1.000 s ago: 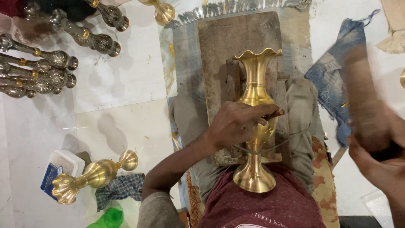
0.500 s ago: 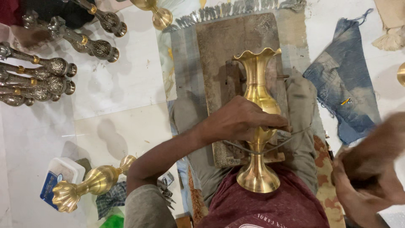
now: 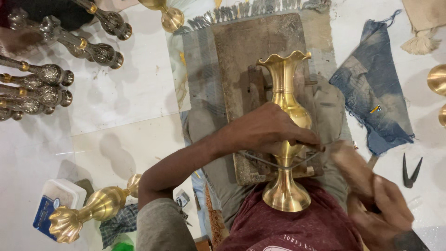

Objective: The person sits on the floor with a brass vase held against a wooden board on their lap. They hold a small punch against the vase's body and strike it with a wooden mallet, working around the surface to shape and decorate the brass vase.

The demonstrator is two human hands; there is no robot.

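Note:
A polished brass vase point(image 3: 284, 88) with a fluted rim lies lengthwise over a worn wooden board point(image 3: 241, 56), its round foot against my maroon shirt. My left hand point(image 3: 269, 128) wraps over the vase's belly and holds it down. A thin wire point(image 3: 260, 161) loops around the narrow stem just below that hand. My right hand point(image 3: 381, 209) is blurred at the lower right, closed around a brown wooden stick point(image 3: 346, 160) whose end reaches close to the stem.
A frayed denim cloth point(image 3: 371, 93) and black pincers point(image 3: 411, 169) lie on the right. Several dull silver-coloured vases point(image 3: 46, 74) lie at the upper left. Another brass vase point(image 3: 93, 209) and a white box point(image 3: 58, 197) sit lower left. Brass pieces point(image 3: 439, 79) show at the right edge.
My right hand, raised with the stick at the right a second ago, has swung down and inward toward the vase's stem. The left hand keeps its hold on the vase.

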